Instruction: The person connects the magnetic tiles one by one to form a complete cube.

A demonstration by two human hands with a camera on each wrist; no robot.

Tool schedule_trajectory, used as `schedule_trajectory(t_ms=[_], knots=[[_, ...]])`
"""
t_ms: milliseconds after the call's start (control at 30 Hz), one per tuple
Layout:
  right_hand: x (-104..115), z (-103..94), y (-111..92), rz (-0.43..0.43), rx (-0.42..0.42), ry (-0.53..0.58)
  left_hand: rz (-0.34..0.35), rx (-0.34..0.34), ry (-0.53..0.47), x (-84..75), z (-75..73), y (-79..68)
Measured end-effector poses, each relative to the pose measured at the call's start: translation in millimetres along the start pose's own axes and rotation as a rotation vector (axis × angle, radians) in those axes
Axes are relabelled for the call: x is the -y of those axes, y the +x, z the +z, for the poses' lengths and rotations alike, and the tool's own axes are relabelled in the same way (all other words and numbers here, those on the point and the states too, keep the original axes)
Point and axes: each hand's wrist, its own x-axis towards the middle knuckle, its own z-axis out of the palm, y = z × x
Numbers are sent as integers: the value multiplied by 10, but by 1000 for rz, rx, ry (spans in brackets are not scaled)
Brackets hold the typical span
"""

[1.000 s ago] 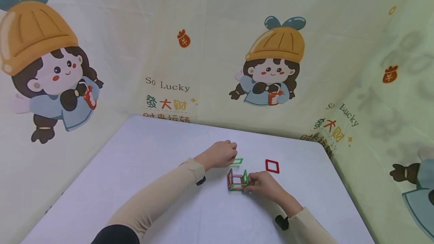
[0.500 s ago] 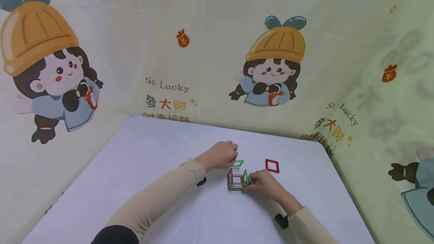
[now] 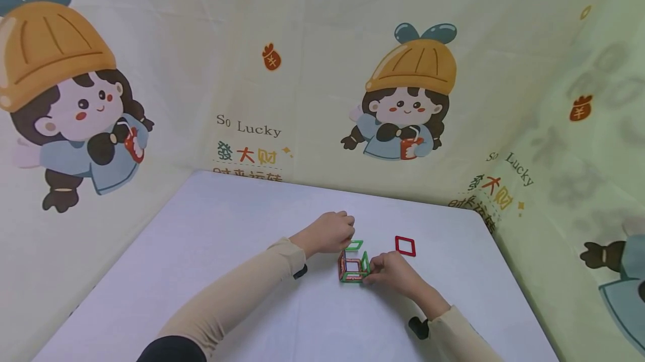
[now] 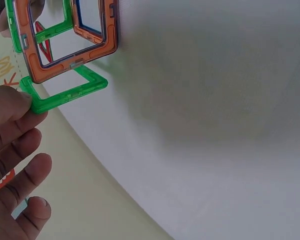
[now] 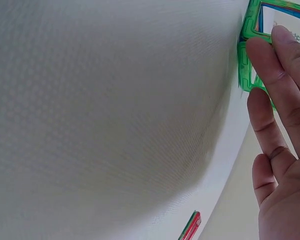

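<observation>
My left hand (image 3: 330,232) pinches a green magnetic tile frame (image 4: 72,95) by one corner between thumb and forefinger. That tile lies tilted close to an open box of magnetic tiles (image 3: 354,281), with orange-red and green frames. In the left wrist view an orange tile (image 4: 72,62) of the box is right beside the held tile; I cannot tell whether they touch. At the box's right side is my right hand (image 3: 395,275), its fairly straight fingers (image 5: 265,62) resting against the upright green tile (image 5: 250,25). Part of the held tile is hidden behind my left hand in the head view.
A loose red square tile (image 3: 405,246) lies on the white table (image 3: 242,306), behind and right of the box. A patterned cloth (image 3: 312,88) hangs along the table's back and sides.
My left hand has come slightly nearer, bringing the green tile closer to the back of the box. The right hand and the red tile stay in place.
</observation>
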Motion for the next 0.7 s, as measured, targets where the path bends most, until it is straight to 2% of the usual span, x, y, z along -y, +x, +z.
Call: schedule_trajectory(t_ms=[400, 700], knots=[[-16, 2, 17, -6, -12, -36, 17, -13, 14, -16, 75, 5], [-53, 14, 45, -10, -10, -16, 29, -3, 17, -31, 83, -8]])
